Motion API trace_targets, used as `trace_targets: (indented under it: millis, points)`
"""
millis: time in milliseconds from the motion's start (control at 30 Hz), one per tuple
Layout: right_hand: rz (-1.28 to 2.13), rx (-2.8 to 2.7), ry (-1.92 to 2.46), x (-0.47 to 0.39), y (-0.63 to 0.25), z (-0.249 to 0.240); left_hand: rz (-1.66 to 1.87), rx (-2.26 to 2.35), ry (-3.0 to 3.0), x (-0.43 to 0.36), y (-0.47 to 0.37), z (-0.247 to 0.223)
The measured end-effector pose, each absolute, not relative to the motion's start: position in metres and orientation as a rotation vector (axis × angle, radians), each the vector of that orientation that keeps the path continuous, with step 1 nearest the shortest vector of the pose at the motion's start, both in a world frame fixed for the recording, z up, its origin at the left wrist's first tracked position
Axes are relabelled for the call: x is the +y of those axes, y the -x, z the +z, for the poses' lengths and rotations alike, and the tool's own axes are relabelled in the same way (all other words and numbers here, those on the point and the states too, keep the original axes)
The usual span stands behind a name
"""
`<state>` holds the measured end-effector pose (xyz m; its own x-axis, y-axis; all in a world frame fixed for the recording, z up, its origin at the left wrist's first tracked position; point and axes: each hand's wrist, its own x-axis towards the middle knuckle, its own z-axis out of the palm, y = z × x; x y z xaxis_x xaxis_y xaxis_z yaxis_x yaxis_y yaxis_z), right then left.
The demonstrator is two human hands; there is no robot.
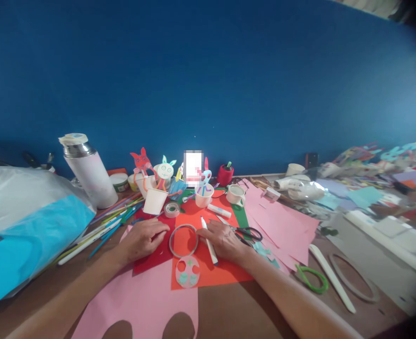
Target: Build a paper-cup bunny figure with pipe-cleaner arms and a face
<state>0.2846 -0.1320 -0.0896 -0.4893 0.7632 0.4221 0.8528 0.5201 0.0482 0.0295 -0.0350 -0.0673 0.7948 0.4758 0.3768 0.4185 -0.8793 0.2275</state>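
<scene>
My left hand point(146, 239) rests on dark red paper point(140, 268), fingers loosely bent, thumb apart, nothing visible in them. My right hand point(227, 240) has a white marker point(211, 249) between its fingers, slanting across the hand. A right fingertip reaches the edge of a grey ring point(170, 244), which lies on orange paper point(225, 275) and overlaps the red sheet. Just below the ring is a pink paper disc point(187, 285) with red and light green pieces on it. Black-handled scissors point(252, 232) lie right of my right hand.
Paper cups point(154, 202) with paper animal figures stand at the back, near a tape roll point(172, 209) and a white mug point(235, 194). A tall flask point(89, 174) and a blue-white bag point(34, 245) are left. Pink sheets point(289, 226) and a green pipe cleaner point(315, 285) lie right.
</scene>
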Motion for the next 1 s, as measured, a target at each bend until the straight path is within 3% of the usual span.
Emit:
trace_targets:
  millis: [1000]
  points:
    - [-0.277,-2.390,1.372,-0.133,-0.284,-0.091,0.649,0.606,-2.827,-0.036,-0.034,-0.081]
